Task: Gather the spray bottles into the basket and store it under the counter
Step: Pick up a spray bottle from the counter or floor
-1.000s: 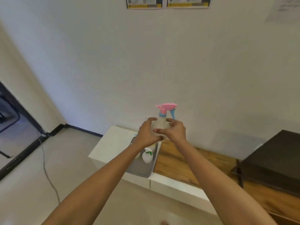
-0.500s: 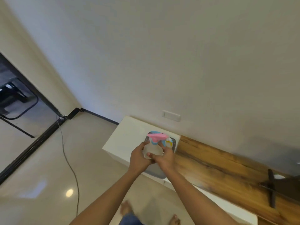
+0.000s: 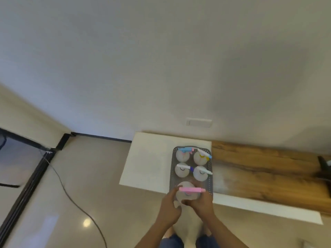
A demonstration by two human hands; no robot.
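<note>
A grey mesh basket [image 3: 172, 169] stands on the white counter section [image 3: 148, 163], seen from above. Several clear spray bottles stand inside it in two rows, among them one with a blue and pink head [image 3: 182, 155] and one with a white head [image 3: 201, 173]. At the basket's near end I hold a clear spray bottle with a pink trigger head [image 3: 188, 193]. My left hand [image 3: 169, 210] wraps its left side and my right hand [image 3: 201, 204] its right side. The bottle's base is hidden, so whether it rests in the basket is unclear.
To the right the counter continues as a wooden top [image 3: 265, 176] with a dark object [image 3: 324, 163] at its far end. A cable [image 3: 71, 196] trails across the glossy floor at left. A wall socket [image 3: 198, 122] sits above the counter.
My view has swung down over the basket. Both hands have lowered the pink-headed bottle from chest height to the basket's near end.
</note>
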